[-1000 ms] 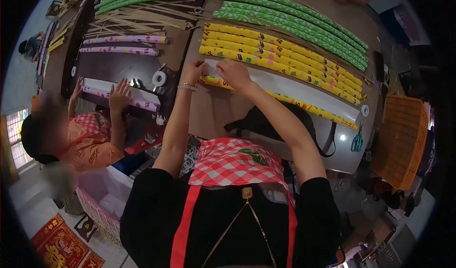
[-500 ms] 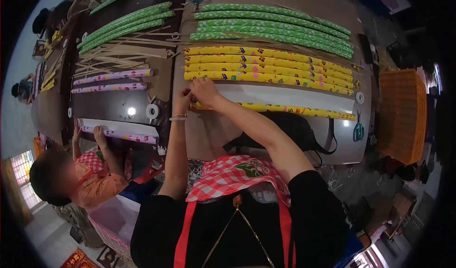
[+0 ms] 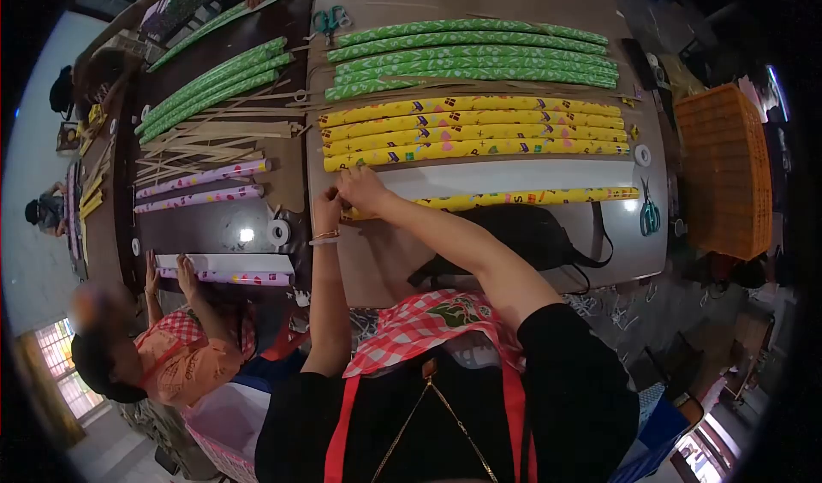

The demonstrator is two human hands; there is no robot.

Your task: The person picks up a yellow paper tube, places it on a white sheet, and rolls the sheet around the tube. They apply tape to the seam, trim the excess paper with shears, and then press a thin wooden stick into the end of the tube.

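Observation:
A sheet of yellow patterned wrapping paper [image 3: 531,198] lies partly rolled along its near edge, its white underside facing up. My left hand [image 3: 326,210] is closed at the left end of this roll, fingertips pinched at the paper's corner. My right hand [image 3: 363,190] bends over the same end, its fingers closed against the paper and meeting the left fingertips. The fingers hide exactly what lies between them. Just beyond are several finished yellow paper rolls [image 3: 479,149], side by side.
Green paper rolls [image 3: 479,59] lie farther back. Teal-handled scissors [image 3: 651,217] and a tape roll [image 3: 642,155] sit at the right; a black bag [image 3: 522,239] lies nearer me. At left, a co-worker's hands [image 3: 187,276] rest on pink paper. An orange crate [image 3: 723,170] stands beyond the table.
My view has shifted slightly. Both my hands stay at the roll's left end with little movement. Another person's hand now shows on a green roll at the far left.

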